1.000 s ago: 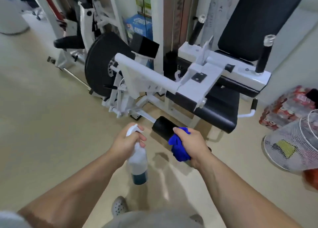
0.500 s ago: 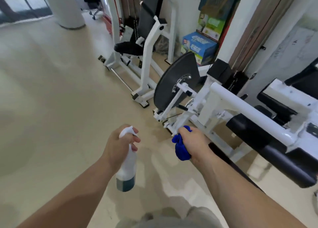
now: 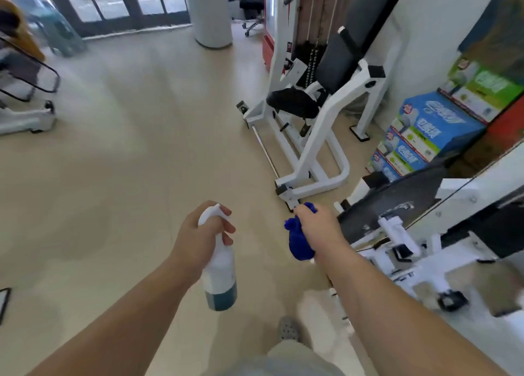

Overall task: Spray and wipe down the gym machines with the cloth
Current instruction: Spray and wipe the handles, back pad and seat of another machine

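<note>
At the bottom edge, a grey shoe [image 3: 287, 330] shows beside pale trousers, mostly cut off. Both bare forearms reach up from the lower corners. Left of centre, the left hand [image 3: 198, 239] is wrapped around the neck of a white spray bottle [image 3: 219, 268], fingers curled over its trigger head; dark teal liquid fills the bottom. Just right of it, apart from the bottle, the right hand [image 3: 317, 228] is closed in a fist on a bunched blue cloth [image 3: 297, 243], which hangs below the knuckles. In the lower right, a white-framed machine with a black plate [image 3: 397, 205] is blurred and cut off by the frame. Beyond, in the upper centre-right, a second white machine [image 3: 314, 137] with a black seat stands on the beige floor [image 3: 127, 148]. Stacked blue and green boxes [image 3: 431, 131] sit at the right. A white pillar [image 3: 211, 9] and windows lie farthest.
</note>
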